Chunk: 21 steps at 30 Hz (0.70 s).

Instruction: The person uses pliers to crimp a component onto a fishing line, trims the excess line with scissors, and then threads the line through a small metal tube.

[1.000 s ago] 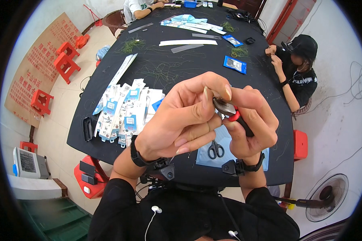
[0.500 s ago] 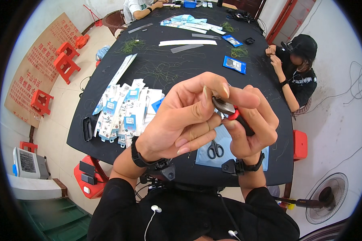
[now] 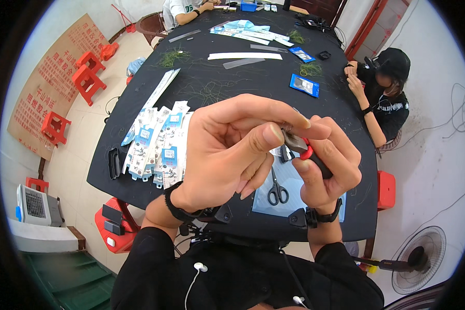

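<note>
Above the near part of the table my two hands meet. My right hand (image 3: 331,164) is closed around small pliers (image 3: 296,143) with red and black handles, their metal jaws pointing left. With thumb and forefinger together at those jaws, my left hand (image 3: 227,150) pinches something too small to make out, and its other fingers are curled. Below the hands, black-handled scissors (image 3: 278,194) lie on a light blue sheet (image 3: 262,205). A pile of white and blue printed packets (image 3: 163,137) is left of my left hand.
Tangled green line (image 3: 206,89) is spread on the black tablecloth, near a blue packet (image 3: 304,85) and white strips (image 3: 245,56). An open black case (image 3: 114,163) stands at the left edge. Another person (image 3: 385,93) sits at the right; a fan (image 3: 418,258) stands nearby.
My left hand has turned, its thumb now lying nearer the jaws and its lower fingers curled in more. The pliers have shifted slightly right and remain in my right hand.
</note>
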### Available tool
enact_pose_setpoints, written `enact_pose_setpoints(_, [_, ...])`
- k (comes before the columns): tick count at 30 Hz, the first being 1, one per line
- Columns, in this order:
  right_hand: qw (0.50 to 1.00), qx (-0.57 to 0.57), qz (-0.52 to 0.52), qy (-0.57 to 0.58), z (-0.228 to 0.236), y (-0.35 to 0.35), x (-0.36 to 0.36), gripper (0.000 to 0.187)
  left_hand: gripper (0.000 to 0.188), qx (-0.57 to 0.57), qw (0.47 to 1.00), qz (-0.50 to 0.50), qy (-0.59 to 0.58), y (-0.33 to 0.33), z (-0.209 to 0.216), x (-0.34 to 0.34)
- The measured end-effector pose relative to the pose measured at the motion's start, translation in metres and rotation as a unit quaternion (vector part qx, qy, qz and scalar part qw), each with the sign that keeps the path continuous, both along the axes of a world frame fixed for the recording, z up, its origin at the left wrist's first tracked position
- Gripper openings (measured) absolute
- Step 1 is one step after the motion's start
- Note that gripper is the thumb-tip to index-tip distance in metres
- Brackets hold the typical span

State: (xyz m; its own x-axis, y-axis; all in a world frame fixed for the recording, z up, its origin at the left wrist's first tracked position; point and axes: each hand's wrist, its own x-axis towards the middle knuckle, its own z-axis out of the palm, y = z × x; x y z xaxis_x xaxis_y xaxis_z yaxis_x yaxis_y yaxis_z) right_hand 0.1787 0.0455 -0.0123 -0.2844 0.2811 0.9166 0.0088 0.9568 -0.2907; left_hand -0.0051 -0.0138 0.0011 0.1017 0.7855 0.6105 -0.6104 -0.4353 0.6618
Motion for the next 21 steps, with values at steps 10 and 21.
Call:
enact_pose_setpoints(10, [0.992, 0.049, -0.112, -0.027, 0.014, -0.001, 0.009, 0.046, 0.021, 0.233, 0.859, 0.396, 0.226, 0.009, 0.006, -0.02])
enact_pose_setpoints(21, [0.974, 0.098, -0.194, -0.069, 0.024, -0.011, 0.016, 0.055, 0.022, 0.283, 0.753, 0.474, 0.359, -0.002, 0.021, -0.018])
